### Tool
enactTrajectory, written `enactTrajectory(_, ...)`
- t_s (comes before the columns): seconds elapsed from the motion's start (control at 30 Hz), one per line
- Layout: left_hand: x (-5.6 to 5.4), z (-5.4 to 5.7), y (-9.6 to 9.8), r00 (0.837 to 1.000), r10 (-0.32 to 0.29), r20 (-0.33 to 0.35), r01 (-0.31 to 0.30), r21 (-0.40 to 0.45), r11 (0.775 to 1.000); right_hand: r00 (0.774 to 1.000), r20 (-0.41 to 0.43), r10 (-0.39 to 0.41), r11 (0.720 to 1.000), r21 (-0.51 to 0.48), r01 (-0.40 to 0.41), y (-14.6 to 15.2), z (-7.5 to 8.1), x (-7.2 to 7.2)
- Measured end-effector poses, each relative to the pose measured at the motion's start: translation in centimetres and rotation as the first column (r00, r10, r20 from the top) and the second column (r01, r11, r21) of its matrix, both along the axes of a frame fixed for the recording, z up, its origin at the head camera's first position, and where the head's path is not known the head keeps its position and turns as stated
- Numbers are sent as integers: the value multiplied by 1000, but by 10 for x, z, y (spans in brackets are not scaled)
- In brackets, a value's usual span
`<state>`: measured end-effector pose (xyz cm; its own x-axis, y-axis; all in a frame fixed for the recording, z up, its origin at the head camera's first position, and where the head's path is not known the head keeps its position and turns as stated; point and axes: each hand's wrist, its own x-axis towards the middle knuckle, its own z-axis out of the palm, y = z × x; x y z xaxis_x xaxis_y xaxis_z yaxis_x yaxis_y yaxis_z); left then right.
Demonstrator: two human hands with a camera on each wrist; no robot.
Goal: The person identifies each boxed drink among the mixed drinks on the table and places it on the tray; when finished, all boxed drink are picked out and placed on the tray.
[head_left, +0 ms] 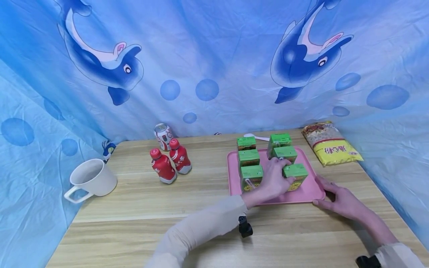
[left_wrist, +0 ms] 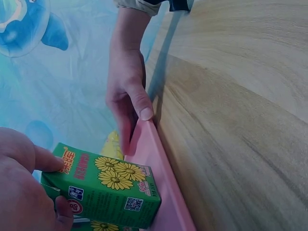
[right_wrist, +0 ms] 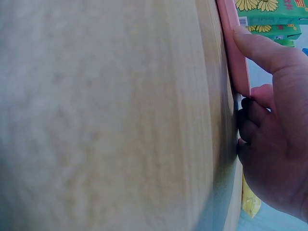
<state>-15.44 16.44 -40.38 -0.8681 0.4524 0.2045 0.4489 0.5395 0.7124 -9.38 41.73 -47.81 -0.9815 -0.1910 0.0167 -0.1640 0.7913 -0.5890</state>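
Observation:
My left hand reaches over a pink tray and holds a green drink carton near its front right corner. In the left wrist view, thumb and finger pinch the top end of this carton, which has yellow flowers printed on it. My right hand grips the tray's near right corner, with the thumb on the front edge and the fingers along the right side. Other green cartons stand upright on the tray in two rows: several are on the left and two behind the held one.
Behind the tray lies a white spoon. A yellow pasta bag is at the back right. Two red bottles and a can stand left of centre. A white mug sits at the left table edge. A blue dolphin curtain surrounds the table.

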Motion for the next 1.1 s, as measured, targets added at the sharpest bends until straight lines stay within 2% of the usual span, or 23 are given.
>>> enactTrajectory(0.4, 2, -4, 3, 999, 30, -26, -29, 22, 999, 1000, 2, 4, 1000, -15, -4, 0, 1, 0)
enactTrajectory(0.73, 0, -6, 5, 995, 44, -94, -44, 0, 999, 1000, 6, 5, 1000, -18, -5, -1, 1, -1)
enactTrajectory(1.0, 2, -3, 8, 991, 44, -127, -62, -144, 988, 1000, 17, -6, 1000, -11, 6, -1, 1, -1)
enactTrajectory(1.1, 8, -3, 6, 984, 29, -174, -61, -178, 982, 1000, 18, -10, 1000, 1, 10, -2, 0, 0)
